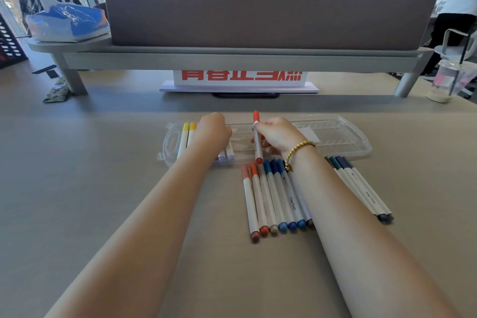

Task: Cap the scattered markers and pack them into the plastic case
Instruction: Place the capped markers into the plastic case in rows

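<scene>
Orange marker (257,137): capped at both ends, held near upright over the plastic case (335,134), pinched in the grip of the right hand (277,137) between thumb and curled fingers. Plastic case: clear, lying open and flat on the desk (103,188), long side across the view. Left end of case: two yellow markers (186,137) laid side by side in the grooves, further pale purple ones (227,153) partly hidden behind the left hand (213,130). Left hand: lowered onto the markers in the case, knuckles up; grip state cannot be told, fingers hidden from the camera. Just in front of the case: row of capped markers (273,196) on the desk, side by side and touching, red-orange to blue. To the right of the right forearm: second small group of dark markers (361,188), angled. Bead bracelet (299,148) on the right wrist. Behind the case: raised shelf (232,59) on legs, carrying a grey divider panel (271,2). Far right: plastic cup (449,77) with straw.
</scene>
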A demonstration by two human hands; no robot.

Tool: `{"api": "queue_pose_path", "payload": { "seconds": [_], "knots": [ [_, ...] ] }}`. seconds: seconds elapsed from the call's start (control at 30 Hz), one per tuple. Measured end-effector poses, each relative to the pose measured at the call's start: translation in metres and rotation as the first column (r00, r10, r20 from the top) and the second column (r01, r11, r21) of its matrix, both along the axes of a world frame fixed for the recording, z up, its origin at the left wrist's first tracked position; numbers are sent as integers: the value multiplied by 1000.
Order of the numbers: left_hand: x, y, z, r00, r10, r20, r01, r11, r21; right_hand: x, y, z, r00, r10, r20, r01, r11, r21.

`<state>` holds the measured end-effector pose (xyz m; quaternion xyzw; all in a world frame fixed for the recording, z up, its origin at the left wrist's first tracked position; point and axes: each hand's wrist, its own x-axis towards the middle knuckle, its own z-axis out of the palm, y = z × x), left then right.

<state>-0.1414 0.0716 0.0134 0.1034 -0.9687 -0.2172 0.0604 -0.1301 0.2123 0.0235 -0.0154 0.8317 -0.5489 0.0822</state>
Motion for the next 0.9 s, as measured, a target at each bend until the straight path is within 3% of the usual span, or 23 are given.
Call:
{"api": "queue_pose_path", "payload": {
  "seconds": [0.17,0.33,0.43,0.5,0.67,0.9],
  "knots": [
    [0,0,-5,994,-106,-9,103,983,-151,1,-2,0,1000,17,-7,-17,1000,-6],
    [10,-10,-15,975,-218,-31,183,880,-439,0,0,-1,1000,22,-20,-22,1000,-5],
    [14,-16,-17,946,-280,163,324,797,-510,-2,2,-1,999,10,-37,-10,1000,-11],
    [17,-17,-18,912,-337,233,408,688,-600,-3,2,-2,999,16,-46,-16,1000,-1],
    [8,-20,-22,882,-318,349,472,600,-646,-1,1,-3,998,24,-64,-22,999,36],
    [-3,-21,-21,857,-309,412,512,602,-613,0,-2,-5,996,41,-81,-35,997,74]
  ]
}}
